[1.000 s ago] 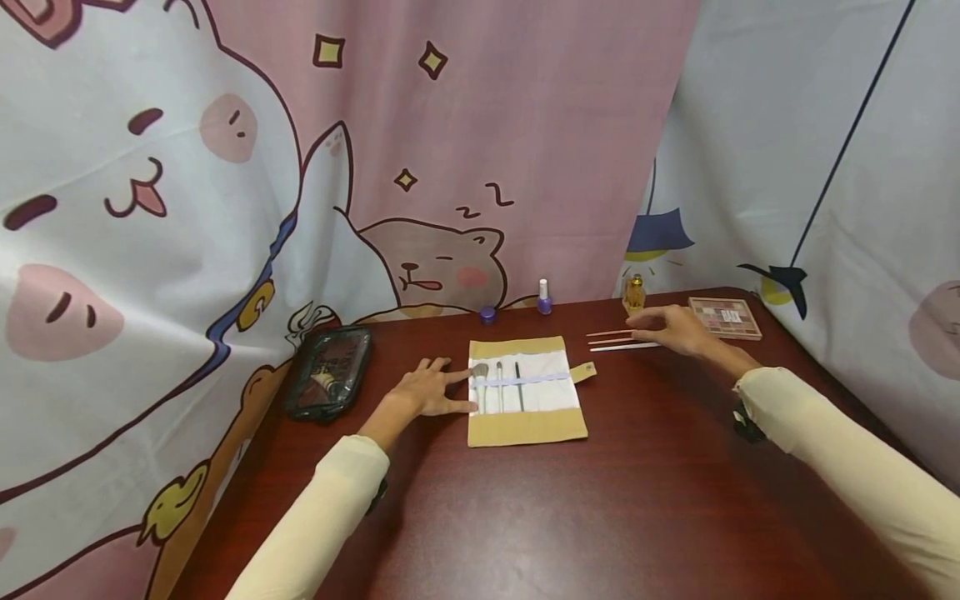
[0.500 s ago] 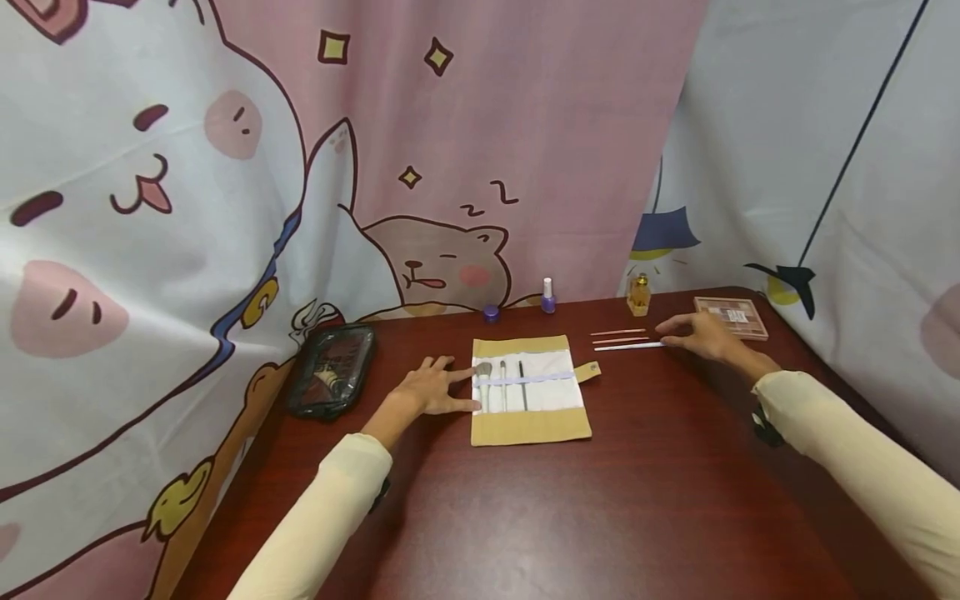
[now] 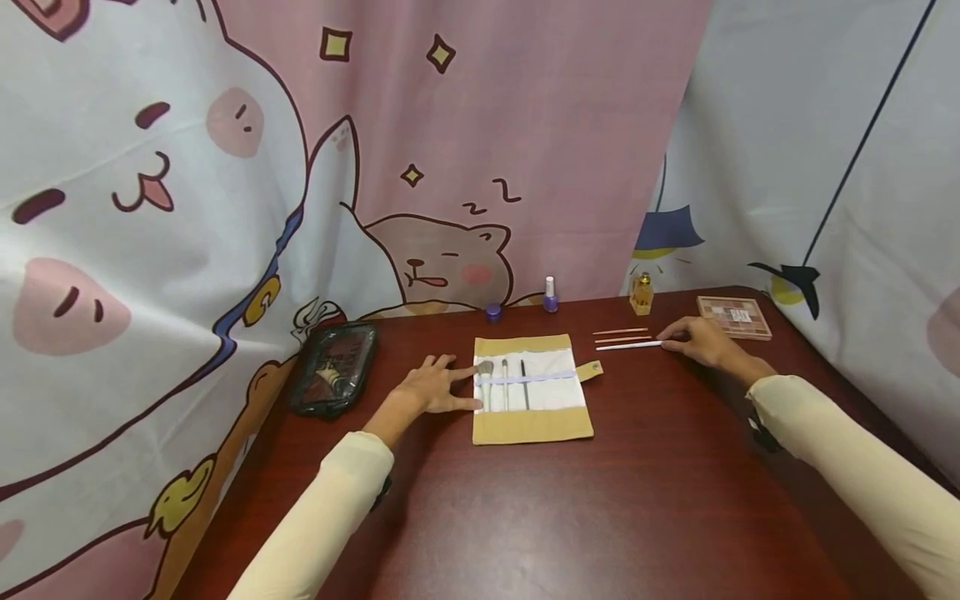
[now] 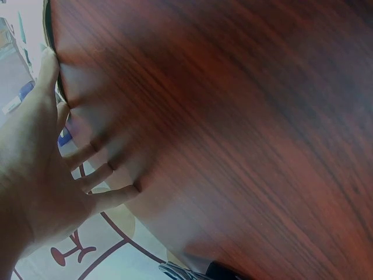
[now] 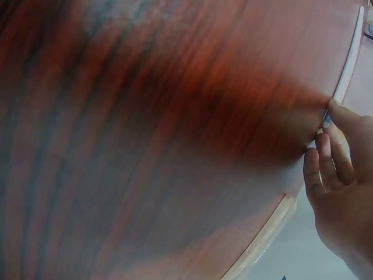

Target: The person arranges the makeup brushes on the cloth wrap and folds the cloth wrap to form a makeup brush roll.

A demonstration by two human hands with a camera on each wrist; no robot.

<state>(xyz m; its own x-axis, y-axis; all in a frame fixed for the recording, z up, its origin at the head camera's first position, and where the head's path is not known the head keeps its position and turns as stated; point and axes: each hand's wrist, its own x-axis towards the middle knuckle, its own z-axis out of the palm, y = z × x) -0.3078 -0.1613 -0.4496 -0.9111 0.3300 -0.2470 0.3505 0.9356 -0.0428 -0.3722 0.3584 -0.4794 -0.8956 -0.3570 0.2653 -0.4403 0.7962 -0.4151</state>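
Observation:
An unrolled tan and white brush roll (image 3: pixel 532 427) lies on the table with a fluffy makeup brush (image 3: pixel 486 383) and two thinner brushes (image 3: pixel 506 385) under its band. My left hand (image 3: pixel 430 390), fingers spread, touches the roll's left edge with thumb and index finger; in the left wrist view the other fingertips meet the wood. At right, my right hand (image 3: pixel 701 340) pinches the right end of a thin white stick (image 3: pixel 628 345) between thumb and fingers. That stick lies on the table, also seen in the right wrist view. Two thin pinkish sticks (image 3: pixel 621 332) lie just behind it.
A dark clear-topped pouch (image 3: pixel 335 371) lies at left. Along the back stand a small purple jar (image 3: pixel 492 312), a purple nail polish bottle (image 3: pixel 551 297) and a yellow perfume bottle (image 3: pixel 641 295). A makeup palette (image 3: pixel 735 318) lies at the right rear, before a printed curtain.
My right hand has moved right from over the sticks to the white stick's right end, and its fingers have closed on that end. The left hand stays at the roll's edge.

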